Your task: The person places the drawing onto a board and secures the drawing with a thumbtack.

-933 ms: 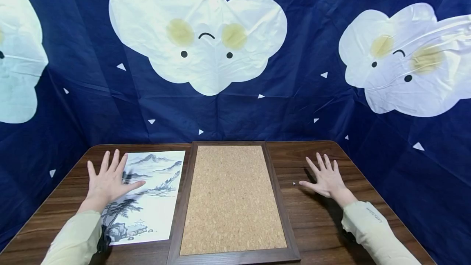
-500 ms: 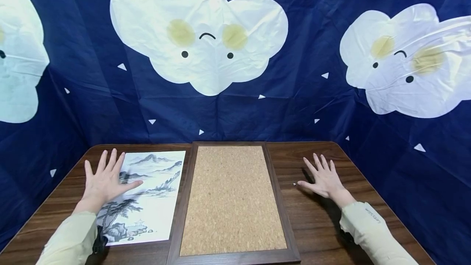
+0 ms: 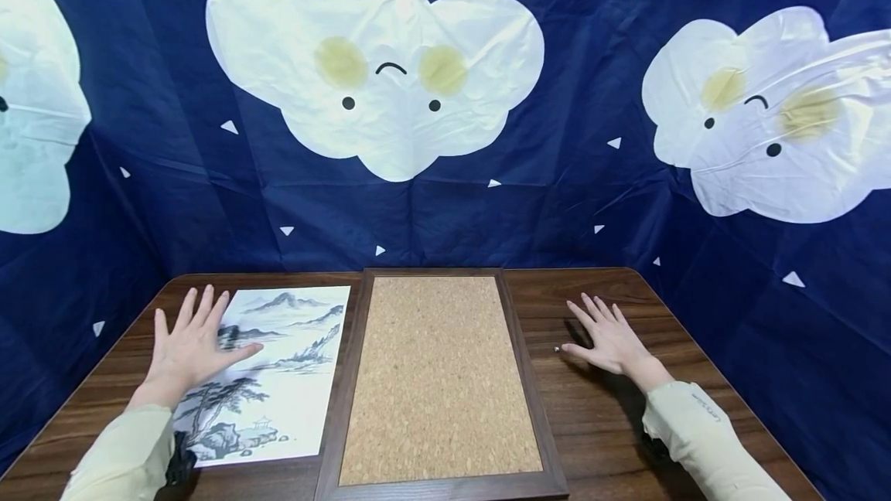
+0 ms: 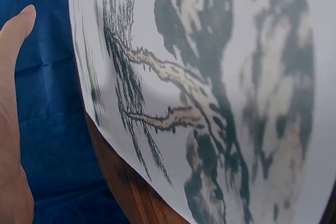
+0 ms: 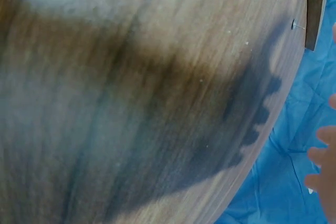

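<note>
My left hand (image 3: 184, 354) hovers with spread fingers over the left edge of a white sheet with an ink landscape painting (image 3: 306, 408). In the left wrist view the sheet's trees and rocks (image 4: 173, 72) fill most of the picture, with part of the hand (image 4: 13, 124) at the left edge. Over the table's right side, my right hand (image 3: 609, 342) is also spread and holds nothing. Close to its thumb tip lies a small thumbtack (image 3: 557, 349); in the right wrist view the thumbtack (image 5: 294, 24) shows a round head and thin pin.
Between the hands lies a corkboard (image 3: 442, 377) in a dark wooden frame (image 3: 539, 416). The wooden table (image 3: 599, 424) ends at a dark blue cloth (image 3: 445, 215) printed with white clouds. Tiny pale specks (image 5: 247, 43) show on the table in the right wrist view.
My left hand has drifted left, uncovering more of the painting's left side. The right hand has shifted slightly left. The sheet, corkboard and thumbtack stay in place.
</note>
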Available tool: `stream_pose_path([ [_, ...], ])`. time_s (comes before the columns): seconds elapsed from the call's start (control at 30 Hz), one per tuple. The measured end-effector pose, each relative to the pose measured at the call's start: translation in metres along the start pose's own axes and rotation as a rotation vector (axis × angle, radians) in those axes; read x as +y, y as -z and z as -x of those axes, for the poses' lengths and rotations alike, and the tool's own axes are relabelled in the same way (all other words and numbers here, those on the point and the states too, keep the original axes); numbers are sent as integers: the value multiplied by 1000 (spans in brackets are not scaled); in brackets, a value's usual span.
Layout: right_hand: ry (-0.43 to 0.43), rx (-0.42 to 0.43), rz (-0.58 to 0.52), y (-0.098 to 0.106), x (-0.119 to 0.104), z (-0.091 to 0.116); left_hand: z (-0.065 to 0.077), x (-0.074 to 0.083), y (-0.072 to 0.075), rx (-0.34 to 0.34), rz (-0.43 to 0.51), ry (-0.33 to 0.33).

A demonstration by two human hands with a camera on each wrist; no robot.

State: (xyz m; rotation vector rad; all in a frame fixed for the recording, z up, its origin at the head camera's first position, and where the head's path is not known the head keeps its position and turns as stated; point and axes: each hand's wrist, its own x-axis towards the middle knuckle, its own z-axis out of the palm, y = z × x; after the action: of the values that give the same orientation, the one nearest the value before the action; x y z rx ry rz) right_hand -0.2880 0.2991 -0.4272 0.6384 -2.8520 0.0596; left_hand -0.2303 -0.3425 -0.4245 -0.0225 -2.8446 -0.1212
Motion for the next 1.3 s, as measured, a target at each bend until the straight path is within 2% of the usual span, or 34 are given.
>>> stream_pose_path([
  [0.3, 28, 14, -36, -2, 1, -1, 5, -4, 5, -7, 57, -7],
  [0.57, 28, 42, -124, -2, -2, -2, 10, -11, 9, -43, 160, 37],
  [0.73, 15, 72, -209, -2, -6, -2, 12, -18, 10, -119, 217, 115],
  [1.0, -40, 70, -360, -4, -11, -1, 16, -25, 13, -257, 369, 252],
  [1.17, -51, 89, -522, -9, -16, -2, 17, -27, 15, -310, 373, 353],
  [1.3, -47, 110, -639, -14, -18, -3, 17, -30, 14, -383, 356, 381],
])
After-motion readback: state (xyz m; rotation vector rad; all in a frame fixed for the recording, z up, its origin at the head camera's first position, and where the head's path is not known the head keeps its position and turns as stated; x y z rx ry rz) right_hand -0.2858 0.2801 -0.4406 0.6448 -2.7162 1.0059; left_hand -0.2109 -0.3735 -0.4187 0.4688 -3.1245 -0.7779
